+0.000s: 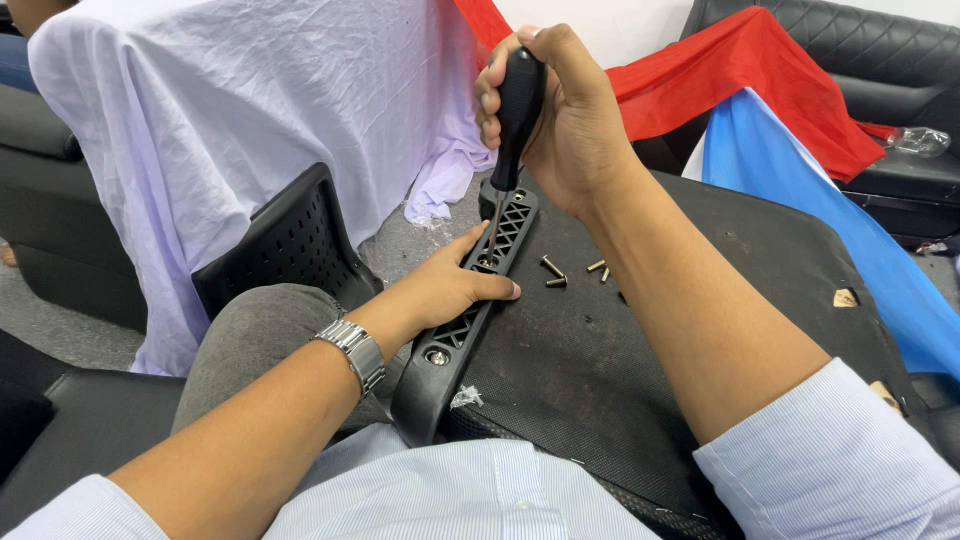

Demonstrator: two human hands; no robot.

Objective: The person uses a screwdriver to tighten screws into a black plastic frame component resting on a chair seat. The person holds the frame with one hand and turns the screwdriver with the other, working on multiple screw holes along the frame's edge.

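1. While both hands work at its edge, the black fabric-covered chair base (640,340) lies flat across the person's lap and fills the lower right of the view.
2. White sheet (230,110): draped over furniture at upper left, with a red cloth (760,80) and a blue cloth (800,190) spread over a black sofa (890,60) at upper right.
3. Black perforated chair part (285,245): stands tilted beside the person's grey-clad knee, apart from the chair base.
4. Black plastic lattice bracket (470,320): lies along the left edge of the chair base; a screw head (437,356) sits in its near end.
5. Right hand (560,120): its grip is wrapped tight around the black handle of a screwdriver (515,115), held upright with the tip down in the far part of the bracket.
6. Left hand (445,290): rests flat on the middle of the bracket, fingers extended and pressing it down, pinching nothing; a metal wristwatch (355,350) is on the wrist.
7. Loose screws (570,272): a small scatter lies on the chair base, just right of the bracket.
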